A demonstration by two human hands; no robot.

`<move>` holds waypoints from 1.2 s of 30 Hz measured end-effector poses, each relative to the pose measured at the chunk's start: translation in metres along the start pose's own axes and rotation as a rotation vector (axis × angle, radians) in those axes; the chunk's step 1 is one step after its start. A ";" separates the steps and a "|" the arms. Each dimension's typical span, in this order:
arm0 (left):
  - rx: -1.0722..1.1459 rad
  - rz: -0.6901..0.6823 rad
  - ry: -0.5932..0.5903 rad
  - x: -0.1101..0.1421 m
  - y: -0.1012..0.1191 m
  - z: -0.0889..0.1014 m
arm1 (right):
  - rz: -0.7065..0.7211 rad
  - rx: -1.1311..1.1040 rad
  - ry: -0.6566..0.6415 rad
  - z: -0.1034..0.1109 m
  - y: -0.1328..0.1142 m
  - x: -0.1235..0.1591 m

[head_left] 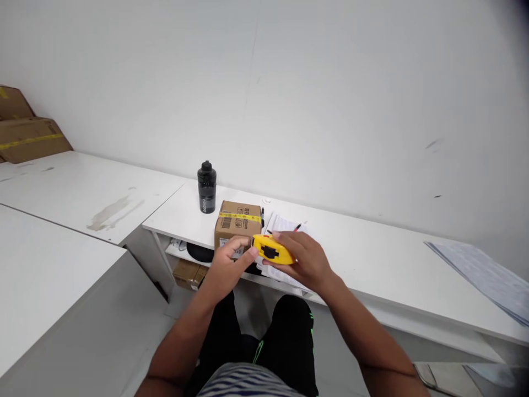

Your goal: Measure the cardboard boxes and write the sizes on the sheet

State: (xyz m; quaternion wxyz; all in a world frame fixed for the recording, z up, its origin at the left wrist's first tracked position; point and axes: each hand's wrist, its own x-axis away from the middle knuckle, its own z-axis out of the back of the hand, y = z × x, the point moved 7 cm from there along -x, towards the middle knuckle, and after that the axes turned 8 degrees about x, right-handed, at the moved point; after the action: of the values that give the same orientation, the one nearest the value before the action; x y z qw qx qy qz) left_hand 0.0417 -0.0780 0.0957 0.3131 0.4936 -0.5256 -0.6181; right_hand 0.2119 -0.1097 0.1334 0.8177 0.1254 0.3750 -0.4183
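A yellow tape measure [279,252] with a black clip on its side is up in front of me, above the front of the desk. My right hand [308,258] is wrapped around its right end. At the opposite end, the thumb and fingers of my left hand [232,263] pinch it near the mouth, where a small dark tip shows. Just behind my left hand sits a taped cardboard box [237,218], partly covered by that hand. Printed papers [285,223] lie under and behind the tape measure, with a red and black pen [297,227] on them.
A black bottle [207,187] stands left of the box. A dark marker [263,216] lies by the box's right side. More sheets [479,275] hang over the desk's right front edge. Cardboard boxes [33,138] are stacked far left; another box [188,274] is on the lower shelf.
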 end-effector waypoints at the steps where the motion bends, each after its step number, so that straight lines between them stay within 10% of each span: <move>1: 0.012 0.018 0.009 0.001 0.001 0.008 | 0.043 0.043 -0.035 0.000 -0.006 -0.004; 8: 0.065 0.088 -0.003 -0.017 0.004 0.047 | 0.036 0.210 -0.191 0.014 0.007 -0.011; 17: 0.067 0.232 0.242 -0.100 -0.034 0.140 | -0.525 0.059 -0.073 0.026 0.123 0.010; 24: -0.172 0.378 0.169 -0.112 -0.079 0.110 | -0.470 0.033 -0.160 -0.023 0.134 -0.006; 36: 0.478 0.287 0.467 -0.100 -0.108 0.092 | -0.423 0.167 -0.231 -0.046 0.102 -0.023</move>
State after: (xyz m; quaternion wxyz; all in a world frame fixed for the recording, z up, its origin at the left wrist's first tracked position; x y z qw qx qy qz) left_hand 0.0015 0.0708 0.0164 0.3840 0.6021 -0.6335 -0.2980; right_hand 0.2598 -0.0090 0.1070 0.7363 0.0627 0.2611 -0.6211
